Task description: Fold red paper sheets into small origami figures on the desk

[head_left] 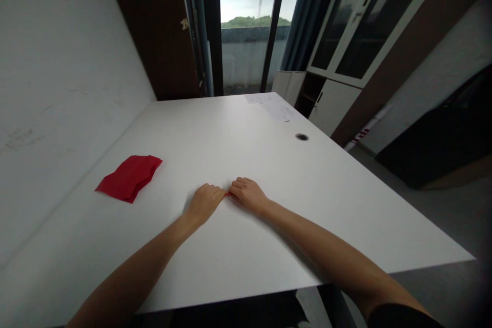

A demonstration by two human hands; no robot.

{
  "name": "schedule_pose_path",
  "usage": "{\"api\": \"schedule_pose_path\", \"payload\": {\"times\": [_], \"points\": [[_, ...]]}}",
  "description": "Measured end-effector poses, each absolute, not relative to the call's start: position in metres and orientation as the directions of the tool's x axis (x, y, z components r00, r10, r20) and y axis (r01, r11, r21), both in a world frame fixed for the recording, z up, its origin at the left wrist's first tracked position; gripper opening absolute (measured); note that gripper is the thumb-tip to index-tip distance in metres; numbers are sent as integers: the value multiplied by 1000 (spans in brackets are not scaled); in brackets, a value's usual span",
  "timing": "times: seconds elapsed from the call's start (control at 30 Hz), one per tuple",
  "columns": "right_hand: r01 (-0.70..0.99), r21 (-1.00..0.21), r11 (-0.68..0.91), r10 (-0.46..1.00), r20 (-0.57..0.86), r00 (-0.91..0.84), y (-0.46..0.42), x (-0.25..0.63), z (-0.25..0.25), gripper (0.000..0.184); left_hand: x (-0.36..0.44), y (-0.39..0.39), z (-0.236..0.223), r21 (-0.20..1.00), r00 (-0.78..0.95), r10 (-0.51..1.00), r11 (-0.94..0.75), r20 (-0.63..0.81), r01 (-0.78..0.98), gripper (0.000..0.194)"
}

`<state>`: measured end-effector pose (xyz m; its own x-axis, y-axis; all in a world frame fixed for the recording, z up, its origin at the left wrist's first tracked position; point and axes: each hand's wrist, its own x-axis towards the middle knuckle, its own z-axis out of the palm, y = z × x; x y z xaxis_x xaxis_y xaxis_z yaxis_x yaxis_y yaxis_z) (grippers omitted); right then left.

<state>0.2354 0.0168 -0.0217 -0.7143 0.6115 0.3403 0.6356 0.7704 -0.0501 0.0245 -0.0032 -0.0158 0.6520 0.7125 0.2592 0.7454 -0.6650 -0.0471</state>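
Observation:
My left hand (206, 200) and my right hand (248, 193) meet near the middle of the white table, both with fingers closed. Between them shows a small sliver of a red piece (227, 193), pinched from either side. Most of that piece is hidden by my fingers, so its kind cannot be made out. To the left lies a creased red sheet (129, 177), which looks like folded cloth or paper, apart from both hands.
The white table (215, 138) runs along a white wall (69, 61) on the left. Papers (274, 105) lie at its far end, near a round cable hole (302, 137). Beyond stand a window (249, 20) and a white cabinet (340, 105).

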Motion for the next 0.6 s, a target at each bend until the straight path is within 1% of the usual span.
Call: {"api": "schedule_pose_path", "payload": {"times": [0.23,0.33,0.5,0.6], "points": [[622,-75,779,609,324,-724,32,251,-18,22,17,6,-14,-17,584,789,-592,191,806,28],[619,-90,780,611,321,-724,36,257,-16,22,16,7,-12,35,544,824,-556,158,831,32],[594,-147,791,607,312,-731,40,264,-14,24,18,4,-5,167,467,881,-474,79,865,39],[578,-182,795,605,304,-736,41,268,-13,23,17,5,-5,180,462,887,-458,17,871,42]]}}
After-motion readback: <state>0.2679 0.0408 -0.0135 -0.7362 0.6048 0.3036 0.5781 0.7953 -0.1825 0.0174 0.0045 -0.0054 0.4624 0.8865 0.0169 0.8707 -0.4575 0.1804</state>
